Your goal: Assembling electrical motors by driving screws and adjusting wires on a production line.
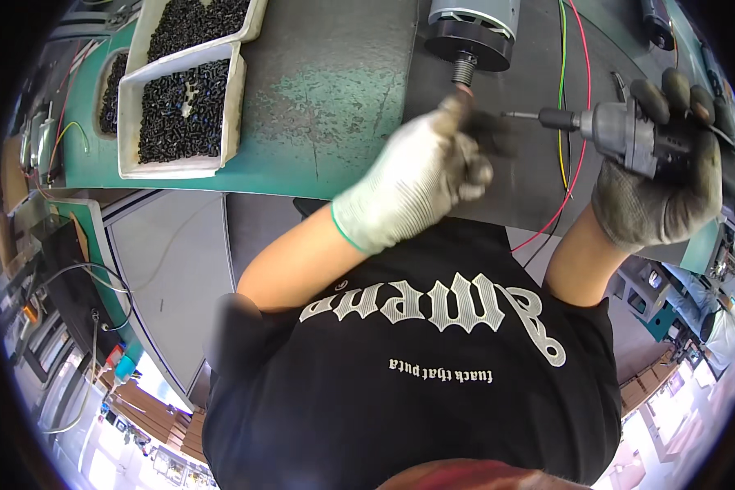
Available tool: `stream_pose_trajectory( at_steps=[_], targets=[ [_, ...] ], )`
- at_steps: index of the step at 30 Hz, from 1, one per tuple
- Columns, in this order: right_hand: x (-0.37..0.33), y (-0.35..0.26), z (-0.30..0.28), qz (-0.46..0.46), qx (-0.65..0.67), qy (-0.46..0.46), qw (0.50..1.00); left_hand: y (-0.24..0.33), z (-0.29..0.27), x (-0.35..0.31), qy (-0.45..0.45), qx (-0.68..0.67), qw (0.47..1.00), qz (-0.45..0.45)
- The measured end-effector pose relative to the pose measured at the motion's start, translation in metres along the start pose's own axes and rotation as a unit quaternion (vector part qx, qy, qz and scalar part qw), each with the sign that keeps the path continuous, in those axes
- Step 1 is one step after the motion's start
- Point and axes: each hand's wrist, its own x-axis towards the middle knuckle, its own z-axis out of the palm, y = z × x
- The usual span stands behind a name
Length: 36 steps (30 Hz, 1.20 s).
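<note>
My right hand point(660, 180), in a grey-stained glove, grips an electric screwdriver point(621, 131) with a dark grey body. Its thin bit points left toward my other hand. My left hand point(420, 175), in a white knit glove with a green cuff, has its fingers curled together. One bare fingertip is just below the threaded shaft of a grey motor point(475, 16) with a black collar; whether it touches I cannot tell. Motion blurs the fingers, and whatever they pinch is hidden.
Two white bins point(230, 114) of small black screws stand on the worn green mat point(318, 155) at left. Red, yellow and green wires point(584, 122) cross the dark work surface between the motor and the screwdriver. Another dark cylinder point(656, 24) lies at the far right.
</note>
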Motion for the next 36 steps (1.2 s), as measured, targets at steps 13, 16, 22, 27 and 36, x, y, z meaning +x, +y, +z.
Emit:
stream_pose_trajectory(
  at_steps=[13,16,22,27,36],
  targets=[
    [0.017,-0.005,-0.028,-0.004,0.038,0.004,0.999,0.027,0.013,0.020,0.066,0.391,0.891,0.221],
    [0.018,-0.005,-0.027,-0.011,0.018,0.041,0.999,0.027,0.010,0.026,0.055,0.347,0.910,0.220],
    [0.018,0.002,-0.023,-0.015,-0.011,0.067,0.998,0.027,0.002,0.031,-0.005,0.239,0.957,0.166],
    [0.019,0.010,-0.019,-0.010,-0.030,0.035,0.999,0.025,0.001,0.034,-0.002,0.225,0.957,0.182],
    [0.019,0.018,-0.014,0.002,-0.063,-0.028,0.998,0.018,0.002,0.036,0.013,0.243,0.943,0.226]
  ],
)
